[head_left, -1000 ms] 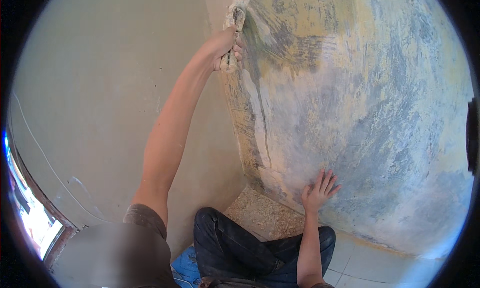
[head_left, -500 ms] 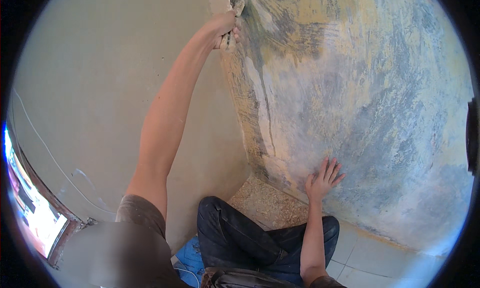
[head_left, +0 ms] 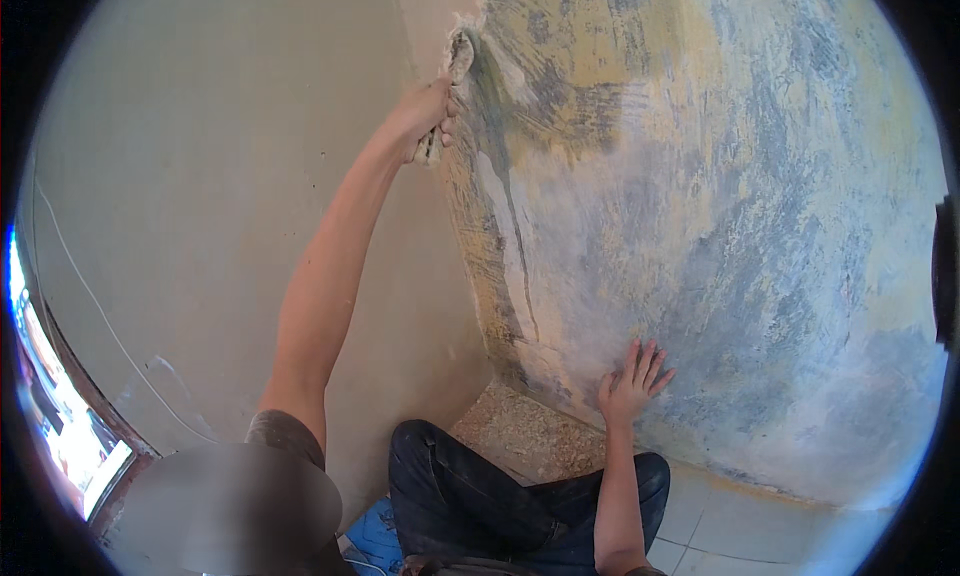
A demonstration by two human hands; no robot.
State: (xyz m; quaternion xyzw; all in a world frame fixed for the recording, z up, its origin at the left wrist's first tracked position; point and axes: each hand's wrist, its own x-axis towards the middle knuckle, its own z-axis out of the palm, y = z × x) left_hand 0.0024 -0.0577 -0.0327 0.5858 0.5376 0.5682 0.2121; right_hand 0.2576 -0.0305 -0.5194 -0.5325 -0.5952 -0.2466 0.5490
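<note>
High up by the corner between two walls, my left hand [head_left: 428,113] is closed round the handle of a hand tool [head_left: 460,58] crusted with pale paint; its exact kind is unclear. The tool's upper end touches or nearly touches the left edge of the patchy wall [head_left: 680,196], where paint is scraped to grey, yellow and white. A dark streak runs down the wall below it. Lower down, my right hand [head_left: 627,386] rests against the same wall, palm toward it and fingers spread, holding nothing.
A smooth beige wall [head_left: 200,176] stands to my left, with a thin white cable [head_left: 110,321] along it and a bright opening at the far left. Crumbly debris [head_left: 520,431] covers the floor in the corner by my crossed legs [head_left: 480,506]. Pale tiles [head_left: 725,531] lie at right; something blue [head_left: 375,531] lies at left.
The whole view has shifted, so the walls appear lower. My left hand with the tool has come down slightly along the corner. The right hand stays against the wall.
</note>
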